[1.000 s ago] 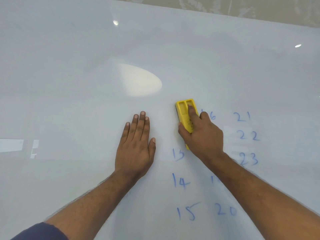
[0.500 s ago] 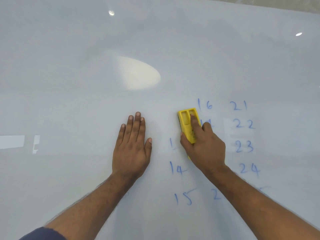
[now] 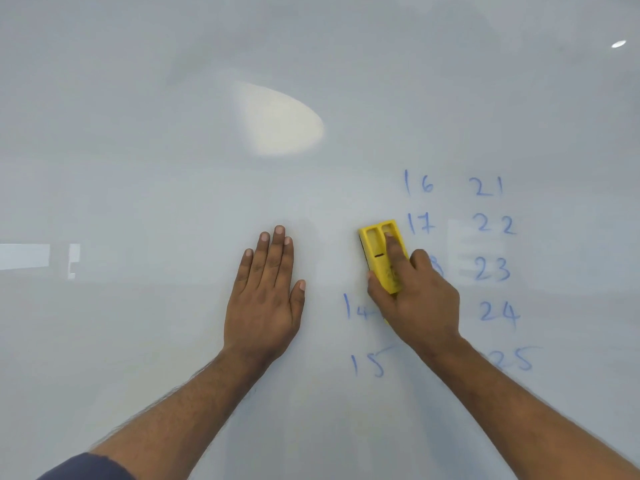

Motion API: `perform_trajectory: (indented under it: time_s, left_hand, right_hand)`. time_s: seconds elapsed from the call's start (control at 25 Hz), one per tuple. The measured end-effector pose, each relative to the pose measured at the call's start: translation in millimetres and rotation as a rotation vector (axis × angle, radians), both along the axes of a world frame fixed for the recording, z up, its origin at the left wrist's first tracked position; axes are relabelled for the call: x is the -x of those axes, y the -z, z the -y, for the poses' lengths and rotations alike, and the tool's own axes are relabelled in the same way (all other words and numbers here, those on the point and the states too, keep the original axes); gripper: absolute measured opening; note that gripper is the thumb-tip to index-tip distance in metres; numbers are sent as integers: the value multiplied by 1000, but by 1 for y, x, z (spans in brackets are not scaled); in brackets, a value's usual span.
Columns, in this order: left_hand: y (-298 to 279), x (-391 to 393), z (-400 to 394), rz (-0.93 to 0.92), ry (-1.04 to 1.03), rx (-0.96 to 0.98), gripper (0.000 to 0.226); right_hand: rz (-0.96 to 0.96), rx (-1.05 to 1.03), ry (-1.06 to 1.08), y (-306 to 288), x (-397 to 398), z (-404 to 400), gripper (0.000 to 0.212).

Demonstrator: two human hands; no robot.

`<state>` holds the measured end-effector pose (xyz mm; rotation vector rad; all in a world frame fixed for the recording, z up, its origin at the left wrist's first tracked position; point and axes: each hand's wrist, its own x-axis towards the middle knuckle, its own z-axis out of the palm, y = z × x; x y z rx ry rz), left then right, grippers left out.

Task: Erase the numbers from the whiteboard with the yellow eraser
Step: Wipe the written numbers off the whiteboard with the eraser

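A large whiteboard (image 3: 173, 168) fills the view. Blue handwritten numbers (image 3: 491, 226) stand in columns at the right: 14 and 15, then 16 and 17, then 21 to 25. My right hand (image 3: 415, 299) grips the yellow eraser (image 3: 377, 251) and holds it against the board just above the 14, with the forefinger laid along its back. The hand and forearm hide part of the middle column. My left hand (image 3: 265, 296) rests flat on the board to the left of the eraser, fingers straight and together.
Bright reflections of lamps show on the glossy board, a large oval one (image 3: 280, 123) above my hands and a pale rectangular one (image 3: 34, 256) at the left edge. The board's left half carries no writing.
My right hand has slid the eraser down the board over the 13, which no longer shows. The view has tilted, so 16, 17, 24 and 25 now show. My left hand stays flat.
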<state>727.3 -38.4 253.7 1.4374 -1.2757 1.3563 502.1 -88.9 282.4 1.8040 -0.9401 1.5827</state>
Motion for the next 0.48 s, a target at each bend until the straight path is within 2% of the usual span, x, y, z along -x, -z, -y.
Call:
perform_trajectory:
  time_s: [0.12,0.36,0.48]
  left_hand:
    - [6,0,1,-3,0,7,63]
    - [16,-3,-1,42,1,16,61]
    - [20,-4,-2,42,-5,5,61]
  right_hand:
    - [31,-19,-26,-3,-17,-6,63]
    - [-253,113,-19,41,-16,-12,58]
    - [-237,113,9,45,9,-4,58]
